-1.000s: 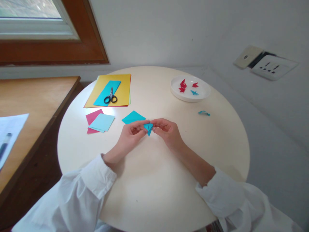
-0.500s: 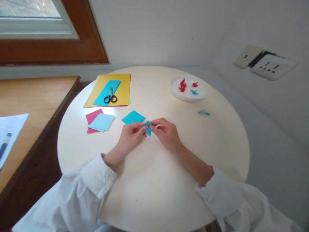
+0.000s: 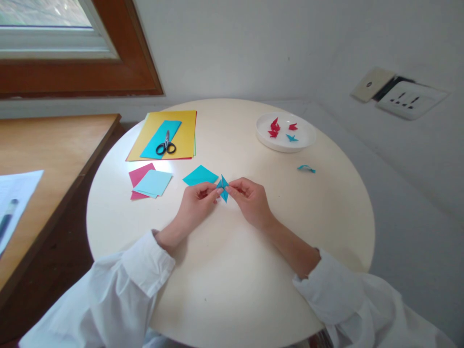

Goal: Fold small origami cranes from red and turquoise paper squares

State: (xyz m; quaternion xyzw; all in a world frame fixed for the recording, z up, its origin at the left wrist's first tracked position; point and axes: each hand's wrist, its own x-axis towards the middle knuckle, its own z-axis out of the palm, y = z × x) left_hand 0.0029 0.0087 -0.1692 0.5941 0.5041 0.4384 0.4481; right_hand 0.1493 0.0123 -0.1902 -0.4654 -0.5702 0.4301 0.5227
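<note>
Between my two hands is a small folded piece of blue origami paper (image 3: 224, 194), with one point upward and one downward. My left hand (image 3: 198, 199) pinches its left side between thumb and fingers. On the right side, my right hand (image 3: 251, 199) pinches it the same way. Fingertips cover the paper's middle. Just behind my left hand lies a flat blue paper square (image 3: 200, 175), its near corner hidden by the fingers. Farther left, light blue paper squares (image 3: 153, 183) overlap pink squares (image 3: 142, 174).
Scissors (image 3: 166, 146) rest on a blue strip (image 3: 170, 129) atop yellow sheets (image 3: 187, 137). A white dish (image 3: 286, 147) at the back right holds small red and blue folded papers. Near it lies a twisted blue scrap (image 3: 306, 169). A wooden desk (image 3: 65, 140) stands left.
The upper flap of the blue origami paper has risen into a tall point between my fingertips. Both hands have stayed nearly in place.
</note>
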